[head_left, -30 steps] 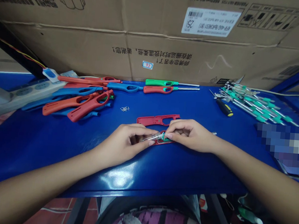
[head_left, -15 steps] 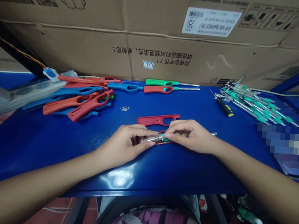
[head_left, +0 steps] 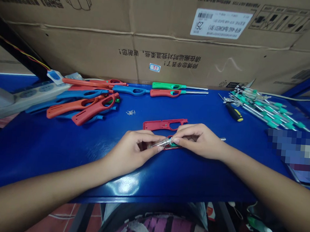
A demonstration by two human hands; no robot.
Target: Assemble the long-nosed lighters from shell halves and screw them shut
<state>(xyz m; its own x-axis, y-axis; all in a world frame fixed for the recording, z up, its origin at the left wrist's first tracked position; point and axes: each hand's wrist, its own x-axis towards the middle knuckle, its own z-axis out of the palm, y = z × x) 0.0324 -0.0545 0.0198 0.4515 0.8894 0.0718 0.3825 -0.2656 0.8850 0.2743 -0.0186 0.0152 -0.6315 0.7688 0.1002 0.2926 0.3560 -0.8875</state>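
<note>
In the head view, my left hand (head_left: pixel 131 148) is closed on a clear tube (head_left: pixel 159 144) with a metallic end, held between thumb and fingers. My right hand (head_left: pixel 196 139) pinches the green part (head_left: pixel 173 144) beside the tube's right end; a metal rod tip (head_left: pixel 223 139) shows beyond the knuckles. Under both hands lies a red lighter shell, mostly covered by the fingers. Just behind them a second red shell half (head_left: pixel 156 124) rests open side up on the blue table (head_left: pixel 68 152).
Red, orange and blue lighter handles (head_left: pixel 91 107) are piled at the left by a power strip (head_left: pixel 36 91). Finished-looking lighters (head_left: pixel 167 93) lie at the back. Metal rods with green parts (head_left: pixel 268 109) and a screwdriver (head_left: pixel 234 112) lie at the right. Cardboard (head_left: pixel 95 57) stands behind.
The view has shifted slightly. Both hands keep nearly the same place, and the clear tube is now more covered by my left fingers.
</note>
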